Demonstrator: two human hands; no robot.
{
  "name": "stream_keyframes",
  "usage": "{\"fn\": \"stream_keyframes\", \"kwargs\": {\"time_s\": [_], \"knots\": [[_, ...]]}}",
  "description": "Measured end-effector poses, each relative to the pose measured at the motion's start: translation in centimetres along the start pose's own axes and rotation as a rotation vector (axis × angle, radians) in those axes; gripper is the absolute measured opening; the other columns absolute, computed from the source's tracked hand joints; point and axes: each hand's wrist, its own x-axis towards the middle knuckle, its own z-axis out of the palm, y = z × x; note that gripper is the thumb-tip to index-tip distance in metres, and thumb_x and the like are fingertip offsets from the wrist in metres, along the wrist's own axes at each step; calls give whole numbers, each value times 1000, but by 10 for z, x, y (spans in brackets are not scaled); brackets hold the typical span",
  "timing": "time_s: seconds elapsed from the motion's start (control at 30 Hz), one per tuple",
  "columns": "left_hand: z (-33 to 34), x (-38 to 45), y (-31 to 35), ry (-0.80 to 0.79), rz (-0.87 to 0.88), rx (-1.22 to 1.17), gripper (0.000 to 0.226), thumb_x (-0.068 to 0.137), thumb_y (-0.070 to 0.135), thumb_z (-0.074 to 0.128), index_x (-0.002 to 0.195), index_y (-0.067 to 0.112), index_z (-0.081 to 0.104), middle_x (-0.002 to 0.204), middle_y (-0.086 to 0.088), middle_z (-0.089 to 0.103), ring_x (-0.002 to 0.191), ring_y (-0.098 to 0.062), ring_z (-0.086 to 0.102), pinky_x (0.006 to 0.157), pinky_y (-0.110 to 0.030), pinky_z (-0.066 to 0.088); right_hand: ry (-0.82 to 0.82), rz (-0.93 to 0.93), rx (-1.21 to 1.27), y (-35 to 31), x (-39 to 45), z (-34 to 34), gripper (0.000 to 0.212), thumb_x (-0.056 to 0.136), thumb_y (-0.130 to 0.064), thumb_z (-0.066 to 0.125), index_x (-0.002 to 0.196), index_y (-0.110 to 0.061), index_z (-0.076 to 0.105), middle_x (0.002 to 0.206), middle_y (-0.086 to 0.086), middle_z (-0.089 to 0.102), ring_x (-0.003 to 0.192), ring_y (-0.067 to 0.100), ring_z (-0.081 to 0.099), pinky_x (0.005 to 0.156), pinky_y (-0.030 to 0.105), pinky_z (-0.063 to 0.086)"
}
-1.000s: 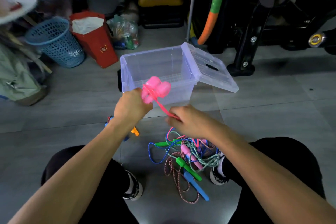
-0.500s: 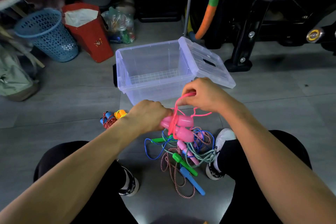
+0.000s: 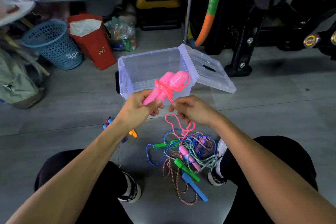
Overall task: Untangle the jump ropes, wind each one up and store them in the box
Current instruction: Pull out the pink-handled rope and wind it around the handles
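My left hand (image 3: 140, 108) grips the two pink handles (image 3: 169, 82) of a pink jump rope, held side by side and tilted up in front of the clear plastic box (image 3: 145, 71). Pink cord (image 3: 180, 124) is wound round the handles. My right hand (image 3: 190, 109) pinches that cord just right of the handles, and a loose loop hangs below it. On the floor between my feet lies a tangled pile of ropes (image 3: 187, 156) with green, blue and pink handles. Another wound rope (image 3: 111, 123) with blue and orange handles lies left of the pile, partly hidden by my left arm.
The box's lid (image 3: 209, 71) leans open on its right side. A blue mesh basket (image 3: 52, 45) and a red paper bag (image 3: 91, 42) stand at the back left. Black exercise equipment (image 3: 254, 23) fills the back right. My shoes (image 3: 218, 169) flank the pile.
My left hand raised the pink handles from near the pile up in front of the box. My right hand dropped beside them, still holding the cord, with more turns wound on.
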Motion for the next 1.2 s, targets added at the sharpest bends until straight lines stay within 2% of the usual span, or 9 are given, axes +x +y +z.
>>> {"fn": "stream_keyframes", "kwargs": {"time_s": [0.2, 0.47, 0.53, 0.63, 0.73, 0.83, 0.9, 1.03, 1.2], "knots": [[1, 12, -14, 321, -33, 493, 10, 87, 21, 68, 85, 12, 71, 66, -9, 62, 61, -27, 51, 57, -27, 42, 13, -152, -737, -12, -19, 4, 36, 94, -35, 55, 64, -20, 43, 60, -3, 46, 66, 26, 44, 60, 35, 34], [17, 11, -4, -11, -48, 1344, 19, 88, 16, 54, 105, 23, 61, 103, -4, 64, 96, -31, 62, 68, -29, 37, 155, -168, -805, -20, -26, -40, 22, 83, -26, 56, 62, -27, 49, 57, -8, 50, 64, 20, 50, 60, 31, 41], [13, 12, -10, -248, -44, 1255, 24, 84, 15, 58, 100, 31, 66, 94, 2, 65, 93, -26, 64, 67, -28, 41, 171, -199, -709, -16, -21, -48, 15, 85, -34, 60, 72, -26, 64, 62, -11, 58, 65, 13, 53, 63, 31, 44], [4, 12, -16, -530, -36, 651, 29, 76, 4, 71, 90, 29, 75, 74, 11, 69, 70, -6, 61, 65, -29, 52, 223, -212, -509, -5, -7, -57, 17, 85, -38, 70, 83, -22, 74, 72, -4, 68, 69, 14, 60, 68, 34, 48], [-2, 11, -5, -498, -23, 184, 26, 79, -7, 72, 96, 12, 75, 80, 12, 72, 76, 2, 60, 72, -14, 49, 240, -181, -410, 8, -1, -61, 20, 88, -38, 67, 75, -23, 72, 65, 4, 63, 59, 15, 49, 62, 38, 44], [-10, 16, -3, -362, -68, -308, 23, 71, 11, 80, 94, 17, 77, 91, -3, 73, 87, -13, 66, 86, -26, 54, 108, -114, -273, 13, -3, -48, 32, 95, -35, 58, 64, -32, 67, 51, -10, 51, 50, 4, 43, 56, 27, 39], [-8, 19, -3, -236, -145, -516, 19, 76, 15, 76, 95, 15, 76, 90, -7, 73, 79, -17, 68, 81, -29, 57, 64, -61, -248, 12, -4, -33, 28, 98, -37, 53, 79, -27, 71, 53, -9, 50, 48, 2, 44, 58, 22, 41], [6, 26, -6, 62, -245, -365, 11, 94, 12, 60, 101, 7, 67, 85, -8, 71, 64, -15, 65, 63, -23, 56, -29, -79, -488, 9, -6, -8, 27, 101, -33, 47, 79, -23, 59, 60, -6, 50, 54, 6, 47, 53, 18, 36], [7, 29, -26, 188, -224, 574, 17, 87, 23, 65, 78, 8, 64, 69, -11, 60, 65, -26, 57, 56, -28, 41, -11, -92, -709, 8, -14, -14, 27, 93, -27, 55, 68, -18, 49, 64, 2, 53, 66, 26, 52, 60, 35, 39]]}}
